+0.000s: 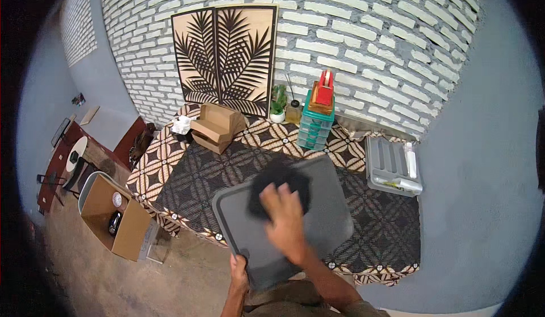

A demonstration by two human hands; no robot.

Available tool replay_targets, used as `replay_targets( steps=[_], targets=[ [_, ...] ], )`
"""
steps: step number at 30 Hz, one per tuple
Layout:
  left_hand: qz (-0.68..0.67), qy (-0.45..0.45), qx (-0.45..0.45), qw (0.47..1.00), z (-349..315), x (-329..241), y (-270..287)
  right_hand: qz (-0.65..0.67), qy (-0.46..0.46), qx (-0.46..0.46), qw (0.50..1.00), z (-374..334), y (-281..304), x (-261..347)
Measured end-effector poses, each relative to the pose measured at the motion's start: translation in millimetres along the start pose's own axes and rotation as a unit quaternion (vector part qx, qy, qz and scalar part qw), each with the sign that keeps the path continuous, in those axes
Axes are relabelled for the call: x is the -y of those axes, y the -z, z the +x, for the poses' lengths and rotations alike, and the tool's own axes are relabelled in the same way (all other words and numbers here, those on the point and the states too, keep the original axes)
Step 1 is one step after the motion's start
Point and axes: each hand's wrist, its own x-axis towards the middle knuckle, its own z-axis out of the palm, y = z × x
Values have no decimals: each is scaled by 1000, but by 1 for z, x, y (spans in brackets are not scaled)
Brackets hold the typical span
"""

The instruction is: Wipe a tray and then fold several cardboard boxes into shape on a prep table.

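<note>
A dark grey rectangular tray (329, 203) with a raised rim is tilted in front of me, over the near edge of the table. My left hand (239, 271) grips its lower left edge, thumb on top and the other fingers mostly hidden. On the tray's face, my right hand (284, 220) presses a black cloth (295, 182). Both the cloth and the fingers are smeared by motion, and the cloth spreads out beyond the fingertips.
A patterned cloth (193, 186) covers the table. Along the back stand a cardboard box (213, 126), a potted plant (277, 109), green drawers (315, 126) and a red tape dispenser (325, 90). A clear organizer (386, 161) lies right; an open carton (133, 232) stands left.
</note>
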Motion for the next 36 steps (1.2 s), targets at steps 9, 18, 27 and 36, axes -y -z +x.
replay_targets(
  steps=[9,18,27,36],
  targets=[
    [-84,8,17,996,27,-20,10,76,-7,84,993,-102,-40,12],
    [-4,98,-73,992,-18,-19,-13,-50,51,34,997,15,-2,5],
    [67,41,-183,980,-14,-34,26,-1,-238,-40,971,-30,-13,-151],
    [-91,-30,-66,993,3,-38,6,437,-479,-49,760,-93,0,-245]
  ],
)
